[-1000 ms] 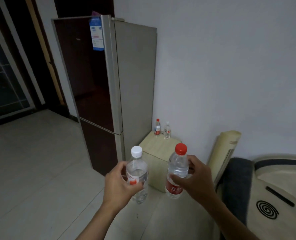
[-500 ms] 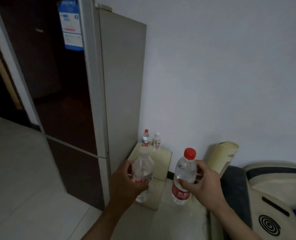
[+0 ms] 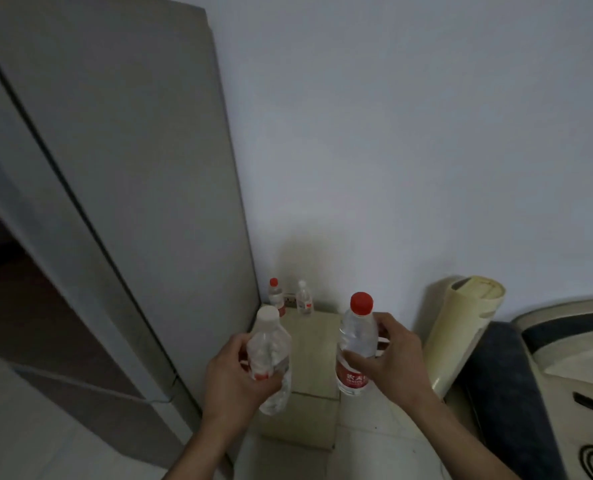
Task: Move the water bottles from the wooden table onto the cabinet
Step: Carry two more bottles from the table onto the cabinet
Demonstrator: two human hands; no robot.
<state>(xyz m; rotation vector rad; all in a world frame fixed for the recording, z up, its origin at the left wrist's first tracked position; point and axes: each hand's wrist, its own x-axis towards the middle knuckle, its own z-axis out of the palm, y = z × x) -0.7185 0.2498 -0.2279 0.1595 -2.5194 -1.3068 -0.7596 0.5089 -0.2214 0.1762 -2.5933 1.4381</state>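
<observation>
My left hand (image 3: 234, 379) grips a clear white-capped water bottle (image 3: 270, 351) around its middle. My right hand (image 3: 390, 356) holds a red-capped water bottle (image 3: 355, 344) with a red label, upright. Both bottles hang in the air above the near edge of a low pale cabinet (image 3: 314, 344) standing in the corner. At the cabinet's far edge, against the wall, stand a small red-capped bottle (image 3: 275, 296) and a small white-capped bottle (image 3: 303, 297). No wooden table is in view.
A tall grey fridge (image 3: 122, 188) rises directly left of the cabinet, its side close to my left hand. A cream tower fan (image 3: 461, 327) leans right of the cabinet. A dark cushion (image 3: 503, 386) and a cream seat (image 3: 579, 382) fill the lower right.
I have come closer to the cabinet: the fridge and cabinet loom larger and the view has turned right. Both hands still carry their bottles, now over the cabinet's near edge.
</observation>
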